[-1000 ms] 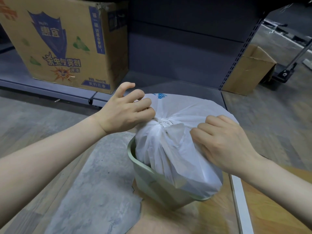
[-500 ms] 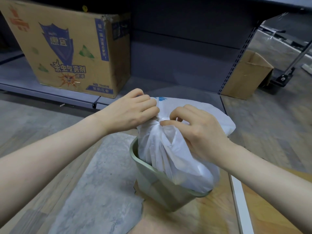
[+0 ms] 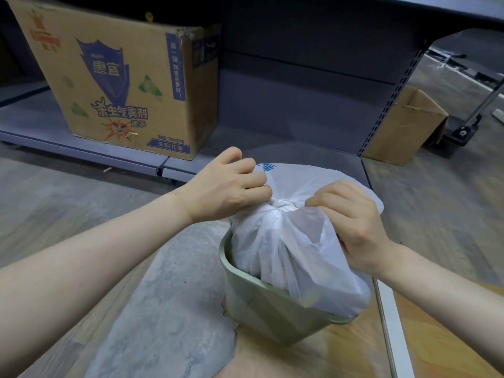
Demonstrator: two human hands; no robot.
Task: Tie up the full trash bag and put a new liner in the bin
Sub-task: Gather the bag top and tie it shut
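The fingertips of the left hand point(image 3: 226, 186) are buried in the folds of the white trash bag point(image 3: 294, 249), so the exact grip there cannot be made out. The right hand point(image 3: 351, 222) curls over the plastic and covers the part it grips, and its thumb is out of sight. The bag's contents are hidden behind the cloudy film. The lower part of the bag sits inside the green bin point(image 3: 261, 304), whose far rim is hidden behind the bag. Both forearms run off the frame edges. The printed cardboard box point(image 3: 122, 85) is cropped at the top. The blue print on the bag is mostly hidden.
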